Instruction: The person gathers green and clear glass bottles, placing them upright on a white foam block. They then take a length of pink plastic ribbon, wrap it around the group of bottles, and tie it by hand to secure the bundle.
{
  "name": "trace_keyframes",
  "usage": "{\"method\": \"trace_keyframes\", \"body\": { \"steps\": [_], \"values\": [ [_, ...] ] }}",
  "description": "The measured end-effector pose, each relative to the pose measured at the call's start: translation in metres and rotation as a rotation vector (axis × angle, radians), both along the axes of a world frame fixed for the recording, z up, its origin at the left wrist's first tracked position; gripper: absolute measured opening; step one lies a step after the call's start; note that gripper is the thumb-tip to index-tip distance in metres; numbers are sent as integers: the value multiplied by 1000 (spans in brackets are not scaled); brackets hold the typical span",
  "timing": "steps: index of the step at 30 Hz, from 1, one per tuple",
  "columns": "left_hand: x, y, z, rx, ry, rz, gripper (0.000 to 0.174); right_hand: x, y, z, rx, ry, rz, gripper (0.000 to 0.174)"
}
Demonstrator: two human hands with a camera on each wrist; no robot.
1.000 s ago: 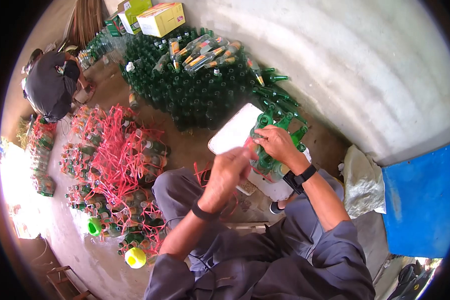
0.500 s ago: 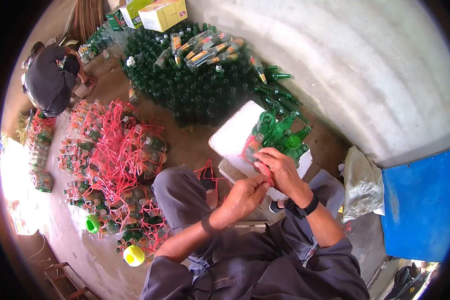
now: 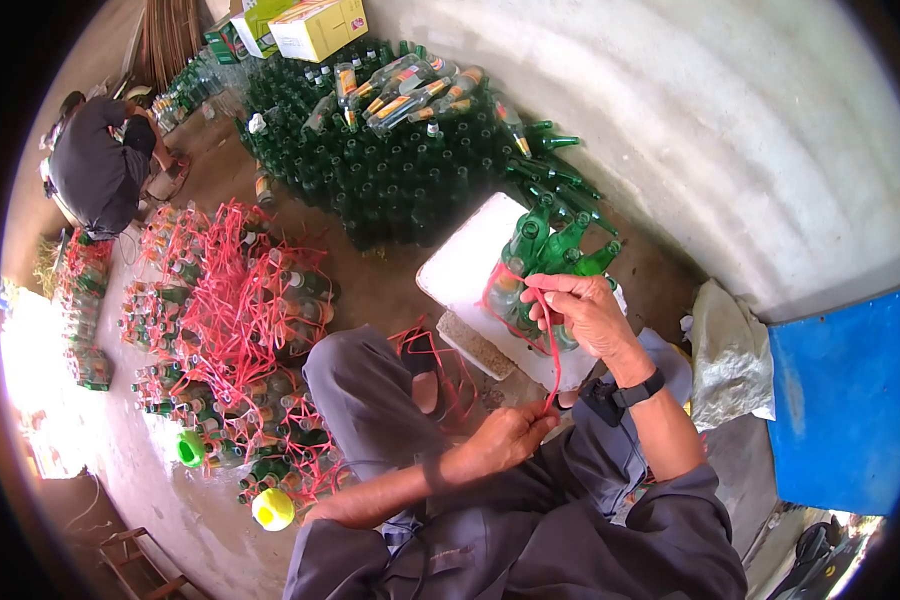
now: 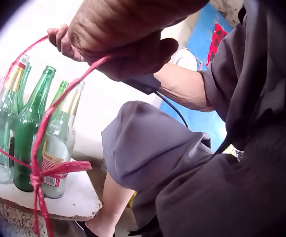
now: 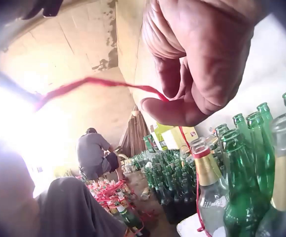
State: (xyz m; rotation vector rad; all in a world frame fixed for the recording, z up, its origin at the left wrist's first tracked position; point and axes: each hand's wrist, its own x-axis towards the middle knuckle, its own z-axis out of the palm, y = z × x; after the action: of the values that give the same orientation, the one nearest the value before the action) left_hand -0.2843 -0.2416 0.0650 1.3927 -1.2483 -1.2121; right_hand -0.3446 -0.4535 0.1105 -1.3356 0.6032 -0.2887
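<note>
Several green and clear glass bottles stand in a cluster on a white board before the person's knees. Red plastic string loops round the bottles, with a knot showing at their near side. Beside the bottles, the right hand pinches the string between thumb and finger. Lower, over the lap, the left hand grips another length, and the string runs taut between the two hands. In the right wrist view, bottle necks rise just below the right hand.
A large mass of green bottles fills the floor by the wall, some lying on top. Tied bundles with tangled red string stand at left. Another person crouches beyond. A blue panel and a white sack are at right.
The hands came together at the string below the bottles, then parted. The left hand drew down toward the lap, while the right hand moved up beside the bottles.
</note>
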Motion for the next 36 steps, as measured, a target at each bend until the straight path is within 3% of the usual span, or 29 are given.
{"method": "trace_keyframes", "body": {
  "steps": [4,6,8,14,16,18,20,25,27,29,32,35,36],
  "values": [
    [-10,6,-27,-6,4,-45,18,-7,6,-2,285,-3,-5,30],
    [-14,7,-44,-139,-207,-102,18,-13,13,-10,359,26,-2,32],
    [-15,10,-46,-114,-231,-126,18,-22,22,-20,186,99,62,33],
    [0,10,-19,-62,-205,-175,18,-39,32,-42,81,35,131,34],
    [9,7,-11,-78,-172,-192,17,-42,36,-44,-596,19,335,39],
    [19,1,1,-31,-247,-239,16,-44,45,-45,-612,55,369,42],
    [28,-5,16,-16,-225,-208,16,-46,50,-52,-855,-97,347,42],
    [52,-17,24,-28,-212,-90,20,-57,55,-44,-588,-15,349,36],
    [59,-20,35,73,-192,-79,19,-57,55,-35,-502,27,314,43],
    [63,-21,42,173,-172,-67,18,-55,54,-47,-546,41,261,39],
    [67,-17,41,58,-152,-14,16,-51,53,-63,-630,0,140,32],
    [79,-13,45,-21,-290,-17,14,-51,49,-64,-705,-61,73,24],
    [84,-13,56,121,-257,-17,13,-51,47,-61,-739,-67,76,19]
  ]
}}
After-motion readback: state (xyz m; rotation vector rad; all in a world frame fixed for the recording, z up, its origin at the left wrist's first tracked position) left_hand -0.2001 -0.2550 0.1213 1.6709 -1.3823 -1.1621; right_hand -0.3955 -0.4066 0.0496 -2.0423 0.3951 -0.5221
